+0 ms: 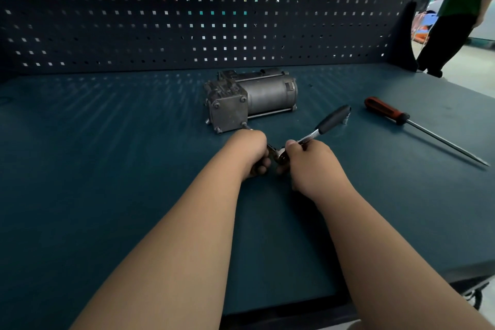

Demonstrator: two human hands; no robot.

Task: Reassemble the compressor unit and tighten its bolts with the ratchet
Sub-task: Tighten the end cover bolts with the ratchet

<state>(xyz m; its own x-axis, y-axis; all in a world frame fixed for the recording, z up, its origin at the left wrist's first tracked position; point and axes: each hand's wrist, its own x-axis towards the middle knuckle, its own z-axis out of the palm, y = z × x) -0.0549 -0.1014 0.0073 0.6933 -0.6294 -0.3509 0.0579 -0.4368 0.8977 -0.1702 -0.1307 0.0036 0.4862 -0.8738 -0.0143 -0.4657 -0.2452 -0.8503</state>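
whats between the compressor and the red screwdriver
In the head view, the ratchet's black handle lies between compressor and screwdriver, with a small metal bit by its end.

Bench (107, 169) left open; screwdriver (401, 116) obstructs right; compressor (251, 99) ahead.

head view | looks forward-down | close over workbench (107, 169) | pegboard (187, 8) behind

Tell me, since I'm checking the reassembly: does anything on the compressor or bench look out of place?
The lower right bolt on the compressor end plate seems to stand proud, not seated. A small metal piece lies loose beside the ratchet handle. No damage or spills show.
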